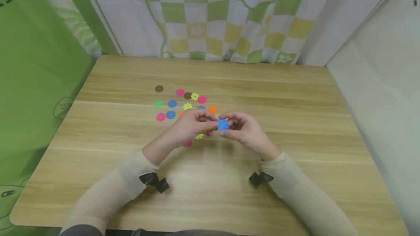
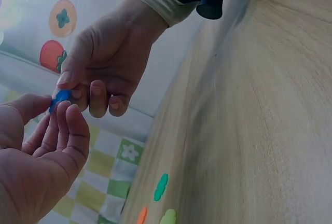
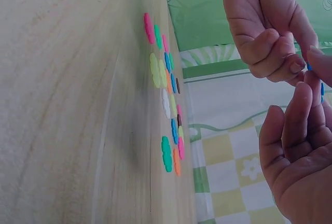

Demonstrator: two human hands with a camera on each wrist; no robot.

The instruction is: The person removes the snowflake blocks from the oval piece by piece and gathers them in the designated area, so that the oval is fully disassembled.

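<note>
A blue flower-shaped plastic disc with notched edges is held above the table between both hands. My left hand pinches its left edge between thumb and fingers. From the other side, my right hand grips it with thumb and fingertips. In the left wrist view the blue disc is partly covered by the fingertips of both hands. Only slivers of blue show among the fingers in the right wrist view.
Flat notched discs in several colours lie scattered on the wooden table, among them a brown disc, a green disc and an orange disc. Some are hidden behind the left hand. A patterned curtain hangs along the far edge.
</note>
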